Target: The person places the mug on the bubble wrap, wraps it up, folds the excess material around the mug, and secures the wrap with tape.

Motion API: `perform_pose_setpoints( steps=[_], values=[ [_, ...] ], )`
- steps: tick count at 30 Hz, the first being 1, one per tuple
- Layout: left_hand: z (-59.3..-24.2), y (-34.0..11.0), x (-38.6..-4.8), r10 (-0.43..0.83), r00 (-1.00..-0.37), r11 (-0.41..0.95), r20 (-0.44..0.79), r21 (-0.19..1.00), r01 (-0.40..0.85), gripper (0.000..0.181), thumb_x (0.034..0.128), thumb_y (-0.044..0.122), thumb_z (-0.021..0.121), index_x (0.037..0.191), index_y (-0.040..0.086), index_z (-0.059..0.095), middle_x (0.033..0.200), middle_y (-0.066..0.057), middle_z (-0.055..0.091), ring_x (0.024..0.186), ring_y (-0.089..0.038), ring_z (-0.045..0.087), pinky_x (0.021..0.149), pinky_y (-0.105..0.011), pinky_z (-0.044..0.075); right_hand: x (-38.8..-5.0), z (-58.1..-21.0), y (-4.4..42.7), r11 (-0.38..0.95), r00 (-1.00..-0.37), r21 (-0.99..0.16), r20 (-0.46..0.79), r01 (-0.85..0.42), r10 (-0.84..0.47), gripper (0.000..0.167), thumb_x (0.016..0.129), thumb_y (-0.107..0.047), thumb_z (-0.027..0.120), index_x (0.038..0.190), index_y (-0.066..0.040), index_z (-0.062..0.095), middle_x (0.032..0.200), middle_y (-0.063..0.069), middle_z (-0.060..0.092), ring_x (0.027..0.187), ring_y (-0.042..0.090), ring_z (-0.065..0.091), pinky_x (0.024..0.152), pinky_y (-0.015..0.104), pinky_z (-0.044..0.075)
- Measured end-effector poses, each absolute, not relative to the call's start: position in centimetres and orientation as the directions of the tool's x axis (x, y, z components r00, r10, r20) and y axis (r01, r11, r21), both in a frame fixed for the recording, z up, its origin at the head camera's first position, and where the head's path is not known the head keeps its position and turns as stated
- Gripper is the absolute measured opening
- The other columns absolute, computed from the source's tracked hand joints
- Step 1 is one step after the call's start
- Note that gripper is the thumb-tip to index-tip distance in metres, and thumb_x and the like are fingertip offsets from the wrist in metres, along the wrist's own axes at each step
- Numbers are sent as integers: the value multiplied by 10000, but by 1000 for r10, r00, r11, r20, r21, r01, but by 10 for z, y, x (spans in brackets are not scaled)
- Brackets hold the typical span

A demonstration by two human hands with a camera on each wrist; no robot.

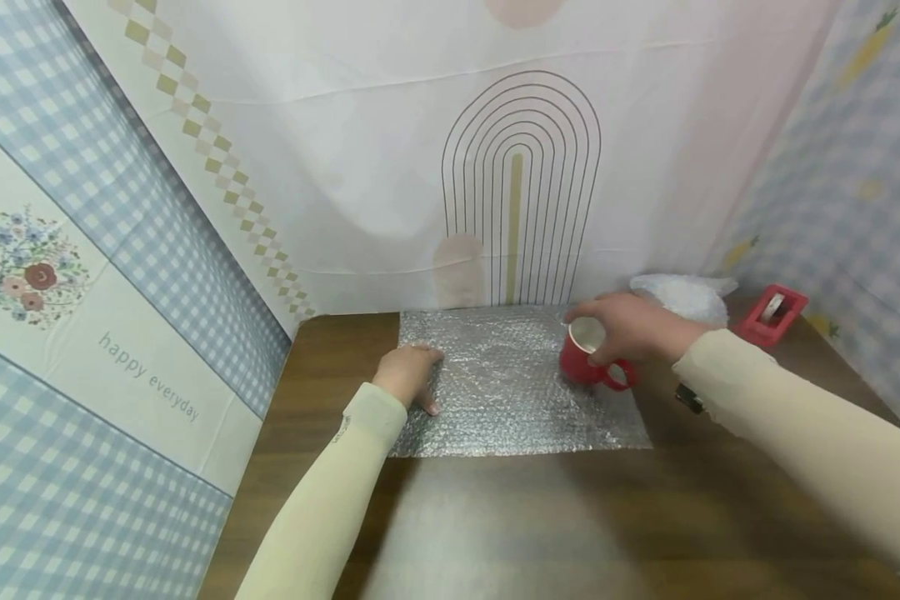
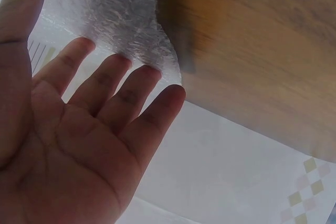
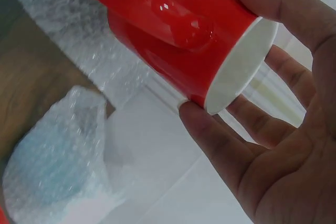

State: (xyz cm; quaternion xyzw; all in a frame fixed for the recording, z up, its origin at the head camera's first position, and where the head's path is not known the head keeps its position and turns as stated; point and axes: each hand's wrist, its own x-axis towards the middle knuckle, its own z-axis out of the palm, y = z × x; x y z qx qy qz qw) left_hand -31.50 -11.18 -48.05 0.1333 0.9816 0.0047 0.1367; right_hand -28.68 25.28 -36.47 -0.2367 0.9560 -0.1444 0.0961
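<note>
A sheet of clear bubble wrap (image 1: pixel 495 383) lies flat on the brown wooden table. On its right part is a red mug (image 1: pixel 576 360) with a white inside, its handle toward the right. My right hand (image 1: pixel 630 323) grips the mug from above by the rim, thumb on one side and fingers on the other, as the right wrist view shows. At the sheet's left edge, my left hand (image 1: pixel 408 372) touches the bubble wrap with its fingertips. In the left wrist view the fingers (image 2: pixel 142 98) are nearly straight and spread.
A bubble-wrapped bundle (image 1: pixel 682 298), bluish inside in the right wrist view, sits at the back right. Beside it stands a red tape dispenser (image 1: pixel 772 315). A white patterned cloth (image 1: pixel 360 167) hangs behind the table, and checked cloth (image 1: pixel 120 150) hangs at the left.
</note>
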Motion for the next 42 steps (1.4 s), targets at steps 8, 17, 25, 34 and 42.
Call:
perform_pose_setpoints(
  steps=[8, 17, 25, 34, 42],
  values=[
    [-474, -108, -306, 270, -929, 963, -252, 57, 264, 1131, 645, 415, 1072, 1653, 215, 601, 1756, -108, 552, 1610, -393, 562, 1266, -583, 549, -292, -372, 227, 830, -861, -372, -134, -415, -490, 724, 812, -108, 943, 1498, -109, 710, 1432, 286, 709, 1254, 466, 719, 955, 606, 685],
    [-473, -109, -306, 256, -934, 967, -250, 51, 251, 1119, 662, 415, 1064, 1659, 221, 595, 1773, -104, 530, 1624, -392, 546, 1281, -566, 539, -303, -375, 202, 849, -868, -364, -174, -383, -466, 735, 844, -122, 932, 1539, -144, 694, 1511, 278, 678, 1351, 478, 673, 1019, 628, 672],
    [-478, -111, -311, 252, -933, 968, -258, 72, 242, 1124, 641, 408, 1088, 1642, 216, 615, 1758, -110, 549, 1602, -398, 570, 1261, -575, 555, -311, -377, 180, 841, -858, -359, -169, -404, -485, 744, 840, -126, 925, 1547, -159, 696, 1550, 276, 664, 1377, 472, 663, 1059, 623, 654],
    [-483, -111, -319, 260, -925, 966, -279, 61, 253, 1138, 647, 419, 1105, 1651, 227, 606, 1762, -118, 542, 1596, -416, 571, 1234, -598, 572, -318, -383, 159, 838, -846, -357, -189, -413, -498, 740, 889, -135, 924, 1582, -174, 668, 1571, 264, 653, 1388, 449, 662, 1078, 631, 658],
    [-500, -116, -331, 257, -930, 966, -264, 32, 258, 1174, 629, 476, 1093, 1665, 253, 588, 1775, -106, 526, 1602, -402, 566, 1244, -598, 561, -324, -391, 150, 830, -839, -343, -175, -439, -516, 728, 890, -148, 935, 1571, -182, 677, 1528, 253, 683, 1374, 442, 678, 1087, 638, 650]
  ],
)
